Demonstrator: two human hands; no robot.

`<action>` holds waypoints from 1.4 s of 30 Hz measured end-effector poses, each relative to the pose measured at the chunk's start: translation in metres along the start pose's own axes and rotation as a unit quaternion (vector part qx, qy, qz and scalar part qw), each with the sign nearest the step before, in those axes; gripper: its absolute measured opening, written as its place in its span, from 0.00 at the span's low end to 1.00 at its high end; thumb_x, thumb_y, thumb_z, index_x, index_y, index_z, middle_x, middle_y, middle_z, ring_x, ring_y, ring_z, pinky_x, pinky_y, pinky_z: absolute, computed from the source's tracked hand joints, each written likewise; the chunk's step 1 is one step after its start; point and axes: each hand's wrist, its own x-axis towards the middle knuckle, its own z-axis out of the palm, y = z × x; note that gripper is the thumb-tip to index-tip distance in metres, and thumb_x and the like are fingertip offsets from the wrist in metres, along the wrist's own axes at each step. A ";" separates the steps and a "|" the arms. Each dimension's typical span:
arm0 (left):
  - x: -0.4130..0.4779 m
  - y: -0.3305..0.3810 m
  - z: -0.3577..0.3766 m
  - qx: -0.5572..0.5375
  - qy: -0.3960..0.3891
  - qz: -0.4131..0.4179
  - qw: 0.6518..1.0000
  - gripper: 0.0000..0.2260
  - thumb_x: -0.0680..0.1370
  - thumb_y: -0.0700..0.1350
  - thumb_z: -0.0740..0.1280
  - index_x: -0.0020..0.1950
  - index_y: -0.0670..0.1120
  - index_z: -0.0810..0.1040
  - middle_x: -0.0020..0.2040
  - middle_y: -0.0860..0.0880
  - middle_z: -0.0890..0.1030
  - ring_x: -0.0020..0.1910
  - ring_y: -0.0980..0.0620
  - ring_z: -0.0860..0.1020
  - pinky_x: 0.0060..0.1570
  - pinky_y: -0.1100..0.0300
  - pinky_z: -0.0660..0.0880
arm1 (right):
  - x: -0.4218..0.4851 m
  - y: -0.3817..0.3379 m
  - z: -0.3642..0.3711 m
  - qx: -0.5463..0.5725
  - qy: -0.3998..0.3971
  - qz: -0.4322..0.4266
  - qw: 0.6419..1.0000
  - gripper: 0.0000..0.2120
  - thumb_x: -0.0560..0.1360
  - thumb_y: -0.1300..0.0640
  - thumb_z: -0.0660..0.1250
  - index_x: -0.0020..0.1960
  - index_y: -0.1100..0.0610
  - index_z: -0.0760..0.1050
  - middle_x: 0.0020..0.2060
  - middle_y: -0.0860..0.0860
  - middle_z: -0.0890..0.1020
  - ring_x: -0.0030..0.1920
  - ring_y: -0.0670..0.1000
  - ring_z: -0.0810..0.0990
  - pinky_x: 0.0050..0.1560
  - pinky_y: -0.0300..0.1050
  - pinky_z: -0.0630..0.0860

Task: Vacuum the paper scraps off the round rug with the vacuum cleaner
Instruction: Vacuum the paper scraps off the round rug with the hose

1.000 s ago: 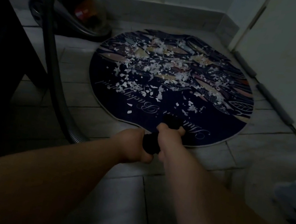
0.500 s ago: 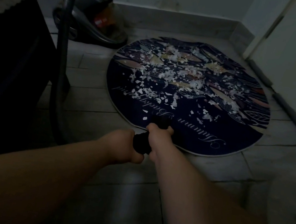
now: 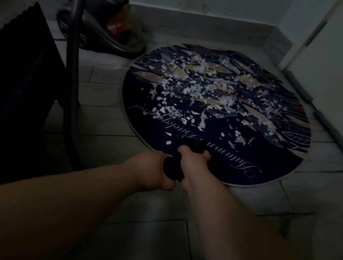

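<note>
- Underfoot, the floor (image 3: 104, 124) is pale rectangular tile with dark grout lines, matt in the dim light.
- The round rug (image 3: 272, 162) lies flat on the tiles at centre right. It is thin and dark navy, printed with leaf shapes and a line of cursive script, and has a pale bound edge.
- Small, ragged white paper scraps (image 3: 194, 88) lie thick across the rug's middle and far half; only a few lie near the script.
- The vacuum cleaner (image 3: 107, 20), a rounded grey canister with a reddish see-through bin, sits at far left, just beside the rug's far-left edge.
- Its dark hose (image 3: 72, 70) hangs down along the left, between the cabinet and the rug.
- Both hands grip a round, matt black tube (image 3: 171, 167). The left hand (image 3: 151, 171) is nearer, with its fingers wrapped round the tube, and the right hand (image 3: 192, 162) is curled round it just beyond.
- The tube's far end shows over the rug's near edge; whether it touches the rug cannot be told.
- A tall dark cabinet (image 3: 11, 94) topped with a pale scallop-edged cloth (image 3: 4, 4) closes the left side.
- A pale door (image 3: 341, 77) with a grey strip (image 3: 335, 132) along its foot runs close by the rug's right edge.
- Open tile lies on the rug's left and near sides.
</note>
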 end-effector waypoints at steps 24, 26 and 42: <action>-0.032 -0.027 -0.011 -0.008 0.006 -0.019 1.000 0.08 0.72 0.46 0.69 0.38 0.50 0.70 0.36 0.53 0.75 0.37 0.55 0.74 0.28 0.69 0.66 | -0.016 0.019 0.032 -0.041 -0.027 0.006 0.999 0.37 0.76 0.56 0.66 0.76 0.44 0.48 0.49 0.56 0.72 0.53 0.59 0.76 0.58 0.60 0.78; -0.029 -0.027 -0.010 -0.016 0.011 -0.023 1.000 0.09 0.71 0.46 0.70 0.37 0.50 0.69 0.36 0.52 0.76 0.37 0.54 0.75 0.29 0.67 0.68 | -0.014 0.018 0.032 -0.037 -0.033 0.003 0.999 0.37 0.76 0.56 0.66 0.76 0.44 0.48 0.50 0.57 0.73 0.53 0.58 0.76 0.58 0.60 0.77; 0.006 -0.018 -0.013 0.001 0.042 -0.035 0.999 0.09 0.68 0.48 0.70 0.35 0.50 0.70 0.35 0.52 0.77 0.35 0.53 0.76 0.30 0.65 0.71 | 0.010 -0.001 0.034 -0.014 -0.045 -0.013 0.999 0.39 0.75 0.56 0.67 0.78 0.42 0.49 0.60 0.58 0.73 0.55 0.59 0.76 0.58 0.61 0.77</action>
